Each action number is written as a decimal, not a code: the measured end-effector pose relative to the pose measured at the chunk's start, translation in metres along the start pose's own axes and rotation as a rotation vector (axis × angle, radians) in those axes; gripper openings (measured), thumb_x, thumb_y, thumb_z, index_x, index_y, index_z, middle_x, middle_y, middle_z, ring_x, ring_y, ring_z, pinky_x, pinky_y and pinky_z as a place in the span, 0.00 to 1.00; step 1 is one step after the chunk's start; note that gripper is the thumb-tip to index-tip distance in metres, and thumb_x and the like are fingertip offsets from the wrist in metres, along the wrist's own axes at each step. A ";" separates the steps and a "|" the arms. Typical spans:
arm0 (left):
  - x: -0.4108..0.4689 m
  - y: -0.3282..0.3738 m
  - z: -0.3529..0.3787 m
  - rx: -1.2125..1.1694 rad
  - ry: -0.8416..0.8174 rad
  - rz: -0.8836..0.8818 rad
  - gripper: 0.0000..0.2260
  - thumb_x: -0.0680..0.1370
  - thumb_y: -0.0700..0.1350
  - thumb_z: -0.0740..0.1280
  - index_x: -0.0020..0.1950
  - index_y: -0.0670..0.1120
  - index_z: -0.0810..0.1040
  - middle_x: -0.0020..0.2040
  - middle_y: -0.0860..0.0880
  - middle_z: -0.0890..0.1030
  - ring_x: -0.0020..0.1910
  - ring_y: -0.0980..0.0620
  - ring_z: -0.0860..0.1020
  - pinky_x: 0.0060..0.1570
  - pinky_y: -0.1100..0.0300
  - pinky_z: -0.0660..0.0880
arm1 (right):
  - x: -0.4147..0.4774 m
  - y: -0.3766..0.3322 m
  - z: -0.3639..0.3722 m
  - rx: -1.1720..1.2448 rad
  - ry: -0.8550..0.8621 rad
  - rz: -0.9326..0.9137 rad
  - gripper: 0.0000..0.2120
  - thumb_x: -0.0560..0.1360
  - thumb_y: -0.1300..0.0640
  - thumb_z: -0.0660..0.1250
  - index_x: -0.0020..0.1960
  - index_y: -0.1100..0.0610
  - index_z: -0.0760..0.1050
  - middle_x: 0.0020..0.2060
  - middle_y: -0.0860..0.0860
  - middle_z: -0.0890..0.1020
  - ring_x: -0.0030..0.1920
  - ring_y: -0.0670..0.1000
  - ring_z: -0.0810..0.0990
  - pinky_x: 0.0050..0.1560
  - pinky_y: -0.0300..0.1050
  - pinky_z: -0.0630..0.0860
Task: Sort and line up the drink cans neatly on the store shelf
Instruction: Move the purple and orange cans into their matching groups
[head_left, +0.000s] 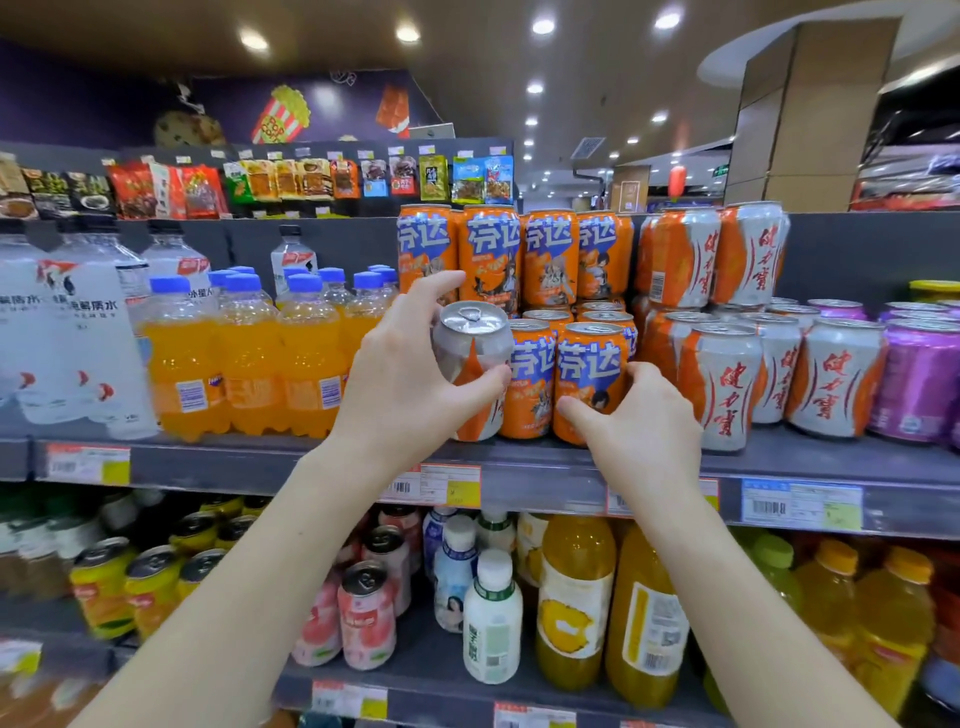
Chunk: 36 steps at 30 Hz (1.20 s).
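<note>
My left hand (402, 374) grips a silver-and-orange can (474, 347), tilted a little, at the left end of the front row on the grey shelf (260, 457). My right hand (641, 421) curls round the lower part of an orange-and-blue can (589, 364) in the same row. Another orange-and-blue can (530, 374) stands between the two. More orange-and-blue cans (519, 254) are stacked behind and above. Silver-and-orange cans (727, 379) stand to the right, with two more (717, 254) stacked on top.
Orange soda bottles (244, 364) and clear water bottles (67, 332) fill the shelf's left side. Purple cans (919, 374) stand at the far right. The lower shelf holds pink cans (366, 613), white bottles (491, 618) and yellow juice bottles (576, 587). Snack packets (311, 182) hang above.
</note>
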<state>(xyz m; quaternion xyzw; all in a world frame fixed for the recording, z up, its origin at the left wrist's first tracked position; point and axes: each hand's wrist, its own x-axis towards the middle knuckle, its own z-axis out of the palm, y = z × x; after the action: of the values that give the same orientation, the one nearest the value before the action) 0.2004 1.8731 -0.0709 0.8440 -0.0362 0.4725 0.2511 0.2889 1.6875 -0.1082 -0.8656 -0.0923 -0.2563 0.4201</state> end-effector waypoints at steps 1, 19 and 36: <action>0.001 0.003 -0.003 -0.026 0.027 -0.007 0.36 0.69 0.56 0.80 0.73 0.56 0.69 0.52 0.57 0.78 0.51 0.59 0.79 0.50 0.65 0.78 | 0.000 -0.002 0.002 -0.001 -0.004 -0.001 0.30 0.71 0.39 0.76 0.64 0.55 0.73 0.57 0.53 0.82 0.57 0.57 0.81 0.50 0.48 0.74; 0.006 0.061 0.017 -0.285 0.051 -0.048 0.30 0.71 0.57 0.79 0.70 0.56 0.73 0.52 0.56 0.78 0.51 0.60 0.79 0.46 0.68 0.78 | -0.007 0.000 -0.031 0.280 -0.098 -0.131 0.29 0.75 0.65 0.70 0.73 0.52 0.70 0.62 0.47 0.79 0.61 0.47 0.78 0.61 0.42 0.77; 0.015 0.179 0.132 -0.475 -0.102 0.053 0.34 0.69 0.53 0.81 0.72 0.52 0.72 0.51 0.60 0.78 0.51 0.63 0.79 0.44 0.75 0.74 | 0.013 0.101 -0.150 0.516 -0.201 -0.148 0.23 0.74 0.50 0.76 0.68 0.45 0.76 0.57 0.41 0.85 0.59 0.41 0.82 0.63 0.50 0.80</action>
<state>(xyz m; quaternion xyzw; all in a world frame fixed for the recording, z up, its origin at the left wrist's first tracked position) 0.2583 1.6596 -0.0456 0.7828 -0.1811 0.4141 0.4278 0.2830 1.5076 -0.0927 -0.7419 -0.2586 -0.1672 0.5956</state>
